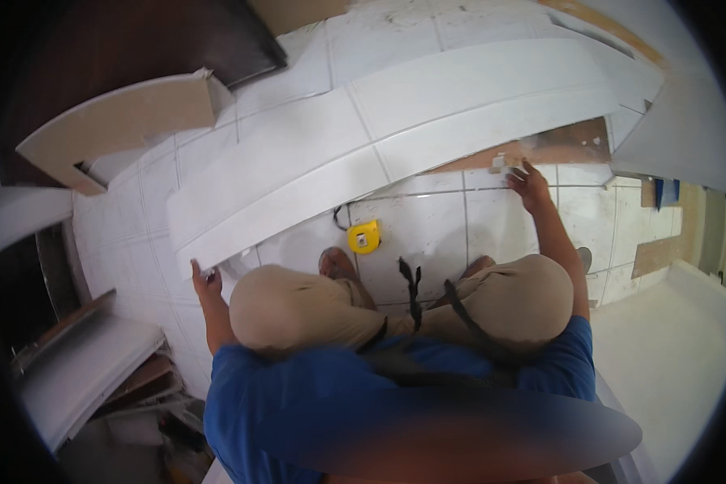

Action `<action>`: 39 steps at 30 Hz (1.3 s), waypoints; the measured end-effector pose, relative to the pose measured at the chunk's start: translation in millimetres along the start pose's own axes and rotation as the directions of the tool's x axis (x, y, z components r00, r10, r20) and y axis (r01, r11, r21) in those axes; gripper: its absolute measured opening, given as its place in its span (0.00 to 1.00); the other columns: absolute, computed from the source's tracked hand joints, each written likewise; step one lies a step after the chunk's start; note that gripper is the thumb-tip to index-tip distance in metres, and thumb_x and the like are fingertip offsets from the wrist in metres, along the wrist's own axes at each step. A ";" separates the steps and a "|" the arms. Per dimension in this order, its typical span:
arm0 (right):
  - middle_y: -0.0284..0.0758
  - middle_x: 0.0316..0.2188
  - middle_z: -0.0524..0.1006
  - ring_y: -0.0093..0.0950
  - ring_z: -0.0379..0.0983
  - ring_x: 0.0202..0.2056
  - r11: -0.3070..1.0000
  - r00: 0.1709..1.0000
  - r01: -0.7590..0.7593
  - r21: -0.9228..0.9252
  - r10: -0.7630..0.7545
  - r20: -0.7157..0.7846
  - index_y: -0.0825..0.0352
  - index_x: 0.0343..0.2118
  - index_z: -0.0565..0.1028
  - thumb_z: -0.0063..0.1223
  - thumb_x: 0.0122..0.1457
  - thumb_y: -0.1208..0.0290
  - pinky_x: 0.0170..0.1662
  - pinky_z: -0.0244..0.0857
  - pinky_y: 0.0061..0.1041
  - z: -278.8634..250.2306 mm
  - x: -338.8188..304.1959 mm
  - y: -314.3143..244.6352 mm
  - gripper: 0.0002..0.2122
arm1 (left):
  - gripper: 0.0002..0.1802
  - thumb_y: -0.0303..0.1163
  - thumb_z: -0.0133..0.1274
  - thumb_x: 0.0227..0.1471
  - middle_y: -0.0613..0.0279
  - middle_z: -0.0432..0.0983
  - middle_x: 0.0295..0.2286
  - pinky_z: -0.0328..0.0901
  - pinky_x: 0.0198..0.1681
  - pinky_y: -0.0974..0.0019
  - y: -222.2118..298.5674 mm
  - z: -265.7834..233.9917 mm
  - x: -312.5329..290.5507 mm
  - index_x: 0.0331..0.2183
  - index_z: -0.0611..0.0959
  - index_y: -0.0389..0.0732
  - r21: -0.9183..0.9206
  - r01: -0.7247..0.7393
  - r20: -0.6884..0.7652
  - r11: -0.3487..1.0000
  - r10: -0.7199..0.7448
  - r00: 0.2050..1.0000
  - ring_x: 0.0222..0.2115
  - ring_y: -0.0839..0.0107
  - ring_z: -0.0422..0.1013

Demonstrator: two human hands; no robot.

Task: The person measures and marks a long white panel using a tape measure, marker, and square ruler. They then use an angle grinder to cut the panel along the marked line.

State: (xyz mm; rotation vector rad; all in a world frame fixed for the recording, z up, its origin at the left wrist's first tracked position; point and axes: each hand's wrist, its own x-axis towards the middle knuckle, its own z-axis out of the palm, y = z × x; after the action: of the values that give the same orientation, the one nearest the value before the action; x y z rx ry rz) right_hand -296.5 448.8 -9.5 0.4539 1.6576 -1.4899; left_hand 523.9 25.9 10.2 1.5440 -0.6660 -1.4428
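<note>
A long white panel [298, 169] with a folded-down front side lies slantwise across the floor before me. My left hand [208, 282] is at its near left corner, a finger along the edge and the others curled by the end. Towards the right, my right hand [531, 187] reaches out with fingers apart. Its fingertips are at a small pale block [504, 164] on a brown strip [569, 145] beside the panel; whether they touch it I cannot tell. A yellow tape measure [364, 237] with a black strap rests on the tiles between my feet.
Beige board [125, 121] leans by a dark brown panel [137, 40] at the far left. White boards [97, 371] and scraps are piled at the near left. More white panels [678, 129] stand at right. Dusty white tiles [427, 222] cover the floor.
</note>
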 end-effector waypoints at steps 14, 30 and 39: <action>0.41 0.45 0.73 0.35 0.73 0.44 0.962 0.994 0.039 0.270 -0.065 0.091 0.69 0.51 0.67 0.47 0.68 0.62 0.49 0.70 0.35 29.9 36.0 35.7 0.16 | 0.22 0.40 0.62 0.56 0.57 0.79 0.39 0.71 0.42 0.70 39.6 81.5 -57.0 0.44 0.79 0.33 -0.082 0.080 -0.149 0.993 -0.092 0.985 0.41 0.70 0.74; 0.46 0.41 0.79 0.35 0.80 0.36 0.991 0.965 0.134 -0.019 -0.135 -0.224 0.74 0.53 0.67 0.45 0.68 0.59 0.34 0.73 0.30 -0.2 -38.3 3.2 0.21 | 0.24 0.43 0.61 0.53 0.49 0.80 0.32 0.77 0.33 0.69 -84.1 219.9 -152.9 0.39 0.78 0.29 -0.227 0.262 -0.096 0.938 -0.289 0.952 0.35 0.64 0.79; 0.35 0.21 0.77 0.27 0.73 0.21 0.847 0.924 -0.183 -0.499 -0.025 -0.381 0.70 0.34 0.76 0.55 0.63 0.57 0.21 0.65 0.28 -87.7 -183.8 122.7 0.17 | 0.31 0.53 0.58 0.52 0.49 0.80 0.30 0.77 0.32 0.66 -96.0 222.6 -157.2 0.36 0.80 0.28 -0.047 0.390 -0.114 0.919 -0.393 0.912 0.34 0.63 0.79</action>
State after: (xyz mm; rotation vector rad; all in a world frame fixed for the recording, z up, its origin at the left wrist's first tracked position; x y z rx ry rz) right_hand -128.8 606.8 49.1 0.5102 2.2278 -0.8495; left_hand 263.3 150.1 20.5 1.8024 -0.2706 -1.6226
